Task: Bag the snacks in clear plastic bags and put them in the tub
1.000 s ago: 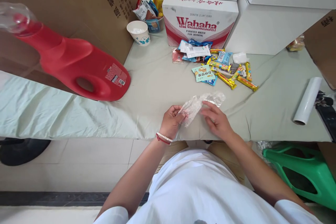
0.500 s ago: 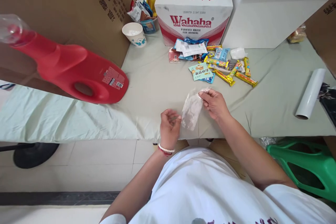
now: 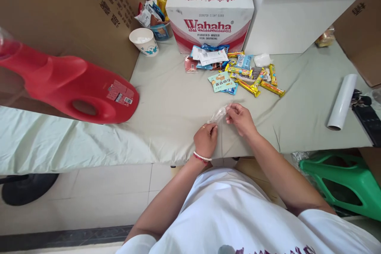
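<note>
A small clear plastic bag [image 3: 218, 115], crumpled lengthwise, stretches between my two hands just above the table's front part. My left hand [image 3: 206, 139], with a ring and beaded bracelets, is closed on its lower left end. The thumb and fingers of my right hand [image 3: 240, 118] pinch its upper right end. Beyond the hands lies a pile of wrapped snacks: yellow snack bars [image 3: 248, 87], a light green packet [image 3: 222, 81], a white packet [image 3: 212, 57] and a pink packet [image 3: 190, 64].
A red bottle [image 3: 86, 91] lies at left near a cardboard box [image 3: 98, 20]. A Wahaha carton [image 3: 210, 24] and white boxes [image 3: 285, 27] stand behind. A paper cup [image 3: 145, 42] sits beside a snack tub [image 3: 161, 31]. At right lies a white roll [image 3: 342, 103]; a green stool [image 3: 342, 182] stands below.
My right hand has taken hold of the bag's upper end. My left hand let go, then closed on the lower end. The spread bag is now gathered into a narrow strip.
</note>
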Action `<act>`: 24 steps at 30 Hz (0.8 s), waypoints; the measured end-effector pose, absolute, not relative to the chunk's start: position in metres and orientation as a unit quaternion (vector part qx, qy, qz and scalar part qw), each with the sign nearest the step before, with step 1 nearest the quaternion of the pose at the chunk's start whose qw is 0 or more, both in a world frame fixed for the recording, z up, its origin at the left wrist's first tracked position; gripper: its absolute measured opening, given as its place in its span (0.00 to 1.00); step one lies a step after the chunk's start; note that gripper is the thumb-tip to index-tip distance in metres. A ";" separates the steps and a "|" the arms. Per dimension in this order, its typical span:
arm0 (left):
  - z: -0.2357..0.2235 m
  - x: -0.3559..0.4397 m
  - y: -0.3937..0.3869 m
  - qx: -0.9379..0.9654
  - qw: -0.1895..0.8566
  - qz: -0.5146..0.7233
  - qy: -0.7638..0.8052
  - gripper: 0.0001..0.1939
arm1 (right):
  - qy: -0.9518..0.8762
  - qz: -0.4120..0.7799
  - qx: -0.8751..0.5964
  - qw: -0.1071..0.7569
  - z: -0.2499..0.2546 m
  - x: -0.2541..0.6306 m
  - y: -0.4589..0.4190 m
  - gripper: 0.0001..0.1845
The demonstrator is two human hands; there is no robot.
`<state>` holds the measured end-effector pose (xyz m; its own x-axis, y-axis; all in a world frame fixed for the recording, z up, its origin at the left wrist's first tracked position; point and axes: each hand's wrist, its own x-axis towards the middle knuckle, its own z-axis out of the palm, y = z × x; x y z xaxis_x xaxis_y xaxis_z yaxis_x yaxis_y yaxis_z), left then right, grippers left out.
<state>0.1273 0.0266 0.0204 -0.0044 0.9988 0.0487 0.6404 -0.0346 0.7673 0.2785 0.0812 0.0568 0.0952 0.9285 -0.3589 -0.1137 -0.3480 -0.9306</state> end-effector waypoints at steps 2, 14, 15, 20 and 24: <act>0.021 0.123 0.027 0.647 0.296 0.317 0.627 0.11 | -0.353 0.621 -0.567 0.410 0.058 0.282 0.072 0.28; 0.033 0.106 0.034 0.552 0.437 0.362 0.611 0.09 | -0.367 0.638 -0.566 0.372 0.047 0.275 0.054 0.18; 0.034 0.105 0.035 0.541 0.446 0.365 0.612 0.09 | -0.365 0.637 -0.568 0.372 0.048 0.277 0.054 0.18; 0.033 0.094 0.038 0.427 0.501 0.442 0.610 0.09 | -0.348 0.615 -0.584 0.399 0.051 0.296 0.048 0.14; 0.036 0.085 0.034 0.317 0.591 0.488 0.558 0.11 | -0.369 0.613 -0.583 0.384 0.054 0.314 0.036 0.15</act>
